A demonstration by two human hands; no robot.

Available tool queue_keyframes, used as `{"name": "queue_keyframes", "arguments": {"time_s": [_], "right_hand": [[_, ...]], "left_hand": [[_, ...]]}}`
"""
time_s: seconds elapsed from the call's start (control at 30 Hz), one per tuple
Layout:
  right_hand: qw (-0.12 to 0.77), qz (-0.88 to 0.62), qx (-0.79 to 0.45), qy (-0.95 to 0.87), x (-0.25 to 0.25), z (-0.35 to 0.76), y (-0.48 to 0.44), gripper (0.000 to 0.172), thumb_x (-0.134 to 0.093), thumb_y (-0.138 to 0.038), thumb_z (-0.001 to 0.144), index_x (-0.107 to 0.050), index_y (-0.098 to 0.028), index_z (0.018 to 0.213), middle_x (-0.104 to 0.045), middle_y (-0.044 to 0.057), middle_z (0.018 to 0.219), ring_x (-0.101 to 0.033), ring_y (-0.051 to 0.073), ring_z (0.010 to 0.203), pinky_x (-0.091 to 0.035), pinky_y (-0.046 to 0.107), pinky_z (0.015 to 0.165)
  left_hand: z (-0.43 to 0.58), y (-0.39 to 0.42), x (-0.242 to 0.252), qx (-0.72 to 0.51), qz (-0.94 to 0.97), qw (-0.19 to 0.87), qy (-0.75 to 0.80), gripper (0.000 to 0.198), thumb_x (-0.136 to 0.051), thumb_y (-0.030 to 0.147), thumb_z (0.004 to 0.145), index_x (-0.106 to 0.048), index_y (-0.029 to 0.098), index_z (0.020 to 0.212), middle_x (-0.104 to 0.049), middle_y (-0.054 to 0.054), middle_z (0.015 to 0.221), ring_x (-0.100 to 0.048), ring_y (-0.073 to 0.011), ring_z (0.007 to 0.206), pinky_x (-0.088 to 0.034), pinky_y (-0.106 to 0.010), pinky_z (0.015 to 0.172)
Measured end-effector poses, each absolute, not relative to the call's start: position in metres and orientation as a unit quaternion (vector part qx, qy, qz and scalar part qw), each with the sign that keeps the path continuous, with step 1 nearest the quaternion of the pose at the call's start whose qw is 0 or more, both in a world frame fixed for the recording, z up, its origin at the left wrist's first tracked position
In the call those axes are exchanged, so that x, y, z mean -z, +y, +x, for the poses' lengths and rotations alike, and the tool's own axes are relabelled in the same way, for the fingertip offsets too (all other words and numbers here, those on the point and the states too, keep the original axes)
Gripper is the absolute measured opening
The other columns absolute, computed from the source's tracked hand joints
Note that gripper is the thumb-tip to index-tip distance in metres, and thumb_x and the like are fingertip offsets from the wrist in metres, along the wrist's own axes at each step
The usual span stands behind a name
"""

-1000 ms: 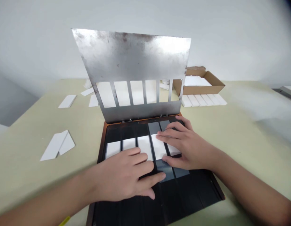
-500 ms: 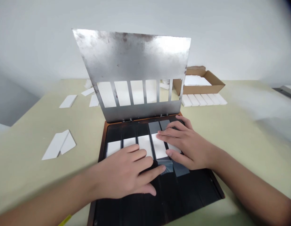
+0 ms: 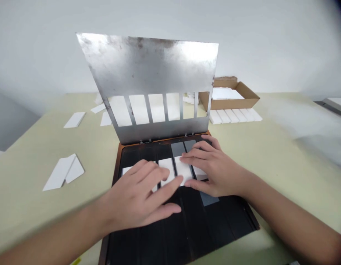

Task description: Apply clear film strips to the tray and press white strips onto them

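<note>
A black grooved tray [image 3: 220, 228] with a brown rim lies in front of me, its slotted metal lid [image 3: 151, 70] standing open at the back. Several white rectangular pieces [image 3: 166, 165] sit side by side in the tray's channels. My left hand [image 3: 139, 197] lies flat over the left pieces with fingers stretched out. My right hand [image 3: 211, 167] rests flat on the right pieces, fingers extended toward the left, its thumb near a clear film strip [image 3: 209, 198] in one channel.
The tray sits on a pale green table [image 3: 283, 154]. Loose white pieces [image 3: 62, 171] lie at the left and behind the lid. A cardboard box [image 3: 231, 95] holding white pieces stands at the back right, with a row of white pieces [image 3: 233, 116] in front of it.
My left hand slid up and leftward over the white pieces. The clear film under the fourth piece is folded away and no longer shows below it. My right hand stayed nearly still.
</note>
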State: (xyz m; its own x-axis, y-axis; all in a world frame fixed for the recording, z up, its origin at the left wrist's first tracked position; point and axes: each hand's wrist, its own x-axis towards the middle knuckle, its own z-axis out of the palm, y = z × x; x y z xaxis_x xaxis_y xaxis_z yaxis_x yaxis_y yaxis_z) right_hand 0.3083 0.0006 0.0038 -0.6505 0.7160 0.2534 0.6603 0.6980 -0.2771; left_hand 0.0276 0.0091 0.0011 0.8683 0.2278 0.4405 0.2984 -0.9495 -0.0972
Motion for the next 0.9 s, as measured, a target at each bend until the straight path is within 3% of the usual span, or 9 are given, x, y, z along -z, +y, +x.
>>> {"name": "queue_keyframes", "arguments": {"time_s": [0.1,0.2,0.7,0.8,0.9], "right_hand": [[0.175,-0.385,-0.087,-0.902,-0.0045,0.3086,0.0011,0.048,-0.068,-0.047,0.098,-0.069,-0.018,0.136,-0.074,0.006,0.134,-0.056,0.03,0.124,-0.016,0.057,0.127],[0.179,-0.386,-0.09,-0.9,-0.0047,0.3088,0.002,0.042,-0.066,-0.041,0.099,-0.069,-0.018,0.134,-0.075,0.006,0.131,-0.056,0.029,0.123,-0.017,0.057,0.126],[0.189,-0.397,-0.096,-0.893,-0.0038,0.3065,0.0059,0.03,-0.053,-0.029,0.107,-0.072,-0.022,0.129,-0.077,0.004,0.127,-0.058,0.027,0.119,-0.02,0.057,0.125],[0.167,-0.392,-0.107,-0.898,-0.0085,0.3079,0.004,0.038,-0.055,-0.044,0.107,-0.069,-0.021,0.135,-0.074,0.005,0.133,-0.056,0.029,0.124,-0.017,0.057,0.126],[0.156,-0.385,-0.107,-0.903,-0.0109,0.3096,0.0025,0.065,-0.064,-0.067,0.097,-0.066,-0.019,0.14,-0.073,0.007,0.136,-0.054,0.031,0.127,-0.014,0.058,0.127]], "left_hand": [[0.0306,0.0065,-0.0017,0.188,-0.978,0.073,-0.055,0.03,-0.064,0.036,0.105,-0.071,0.017,0.127,-0.073,-0.007,0.125,-0.061,-0.026,0.107,-0.041,-0.045,0.093],[0.0338,0.0058,-0.0007,0.158,-0.983,0.062,-0.067,0.037,-0.055,0.043,0.109,-0.07,0.018,0.133,-0.069,-0.004,0.142,-0.061,-0.025,0.114,-0.039,-0.045,0.098],[0.0359,0.0018,0.0048,0.109,-0.983,0.044,-0.144,0.057,-0.042,0.058,0.11,-0.057,0.021,0.15,-0.065,-0.005,0.144,-0.056,-0.0336,0.112,-0.034,-0.053,0.097],[0.034,0.0026,0.0043,0.123,-0.98,0.031,-0.154,0.056,-0.044,0.058,0.109,-0.06,0.02,0.147,-0.067,-0.008,0.137,-0.054,-0.0346,0.111,-0.034,-0.052,0.095],[0.0333,0.0048,0.0033,0.133,-0.976,0.012,-0.169,0.056,-0.049,0.061,0.106,-0.065,0.018,0.139,-0.067,-0.012,0.129,-0.054,-0.0342,0.109,-0.035,-0.049,0.091]]}}
